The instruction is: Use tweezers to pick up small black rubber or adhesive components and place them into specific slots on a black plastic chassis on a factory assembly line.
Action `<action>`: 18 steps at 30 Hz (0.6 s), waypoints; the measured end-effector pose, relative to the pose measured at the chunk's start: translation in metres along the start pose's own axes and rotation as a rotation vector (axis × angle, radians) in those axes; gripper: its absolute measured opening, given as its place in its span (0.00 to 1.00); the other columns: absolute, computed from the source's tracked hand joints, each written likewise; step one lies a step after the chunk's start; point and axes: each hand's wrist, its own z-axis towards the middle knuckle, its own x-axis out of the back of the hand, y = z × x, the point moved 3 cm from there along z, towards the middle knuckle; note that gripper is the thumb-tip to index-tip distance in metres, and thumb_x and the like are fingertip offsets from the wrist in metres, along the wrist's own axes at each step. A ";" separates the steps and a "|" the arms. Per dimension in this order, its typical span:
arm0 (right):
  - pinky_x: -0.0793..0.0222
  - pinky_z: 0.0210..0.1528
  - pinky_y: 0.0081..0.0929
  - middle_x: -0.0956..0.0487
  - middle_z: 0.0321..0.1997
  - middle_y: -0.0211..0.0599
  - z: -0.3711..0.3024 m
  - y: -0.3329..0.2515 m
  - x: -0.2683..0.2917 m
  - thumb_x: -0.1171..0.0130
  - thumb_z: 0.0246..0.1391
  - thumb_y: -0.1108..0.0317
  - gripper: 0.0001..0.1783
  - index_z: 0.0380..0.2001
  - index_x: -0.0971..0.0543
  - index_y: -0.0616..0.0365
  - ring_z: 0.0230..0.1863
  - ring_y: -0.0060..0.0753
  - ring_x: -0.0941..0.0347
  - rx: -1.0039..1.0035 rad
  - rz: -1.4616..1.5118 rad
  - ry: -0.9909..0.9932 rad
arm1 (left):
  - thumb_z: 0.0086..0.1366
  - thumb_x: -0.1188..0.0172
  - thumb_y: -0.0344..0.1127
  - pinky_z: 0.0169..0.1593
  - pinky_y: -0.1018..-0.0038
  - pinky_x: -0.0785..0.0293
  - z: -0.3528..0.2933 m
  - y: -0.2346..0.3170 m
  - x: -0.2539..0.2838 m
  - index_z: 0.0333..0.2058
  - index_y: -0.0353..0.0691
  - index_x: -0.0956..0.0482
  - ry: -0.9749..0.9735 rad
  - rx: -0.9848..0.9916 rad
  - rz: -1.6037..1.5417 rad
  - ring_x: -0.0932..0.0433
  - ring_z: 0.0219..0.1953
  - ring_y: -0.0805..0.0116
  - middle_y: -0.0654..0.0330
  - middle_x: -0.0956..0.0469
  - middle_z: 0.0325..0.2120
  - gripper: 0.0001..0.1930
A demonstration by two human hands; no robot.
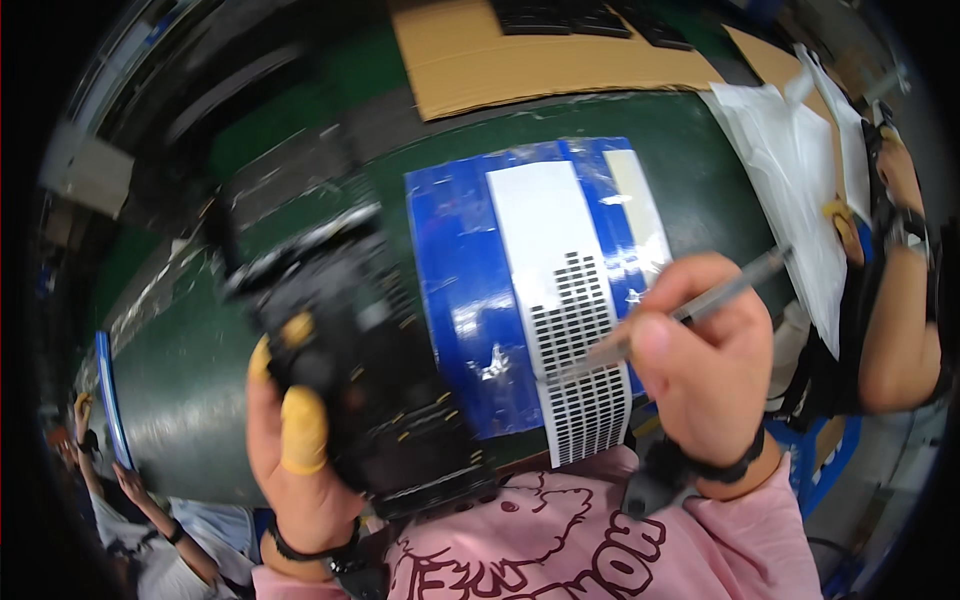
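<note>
My left hand (300, 485), with yellow covers on its fingertips, grips a large black plastic housing (385, 360) by its left side. The housing is tilted and blurred, with small yellow marks along it. In my right hand (705, 370) is a pair of slim grey tweezers (715, 295), pinched between thumb and fingers. Their blurred tip lies over a white sheet (545, 215) carrying rows of small black rectangular stickers (575, 330). I cannot tell whether a sticker is at the tip. Beneath the sheet lies a blue, tape-covered board (450, 250).
The green worktable (190, 400) carries a cardboard sheet (550, 70) at the back, with black parts (545, 15) on it. White plastic sheeting (785, 170) lies at the right, beside another person's arm (895, 310). More people's arms (150, 500) show at the lower left, near a blue strip (112, 400).
</note>
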 end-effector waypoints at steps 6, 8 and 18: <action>0.33 0.30 0.15 0.27 0.28 0.38 -0.018 0.019 -0.032 0.45 0.41 0.83 0.11 0.32 0.31 0.69 0.29 0.22 0.29 0.006 0.108 -0.116 | 0.61 0.55 0.43 0.45 0.75 0.33 0.007 -0.014 -0.024 0.54 0.43 0.48 -0.158 0.327 -0.214 0.33 0.43 0.71 0.60 0.35 0.44 0.25; 0.33 0.30 0.14 0.27 0.28 0.37 -0.020 0.028 -0.039 0.44 0.41 0.83 0.11 0.32 0.31 0.69 0.29 0.20 0.30 -0.027 0.123 -0.107 | 0.61 0.56 0.44 0.46 0.72 0.33 0.006 -0.020 -0.020 0.54 0.44 0.50 -0.155 0.394 -0.347 0.33 0.44 0.69 0.59 0.37 0.45 0.25; 0.35 0.30 0.12 0.27 0.28 0.36 -0.018 0.039 -0.058 0.45 0.41 0.83 0.11 0.32 0.30 0.69 0.28 0.18 0.31 -0.027 0.065 -0.129 | 0.60 0.56 0.47 0.47 0.68 0.32 0.003 -0.023 -0.014 0.54 0.46 0.53 -0.171 0.365 -0.522 0.34 0.47 0.64 0.56 0.40 0.48 0.27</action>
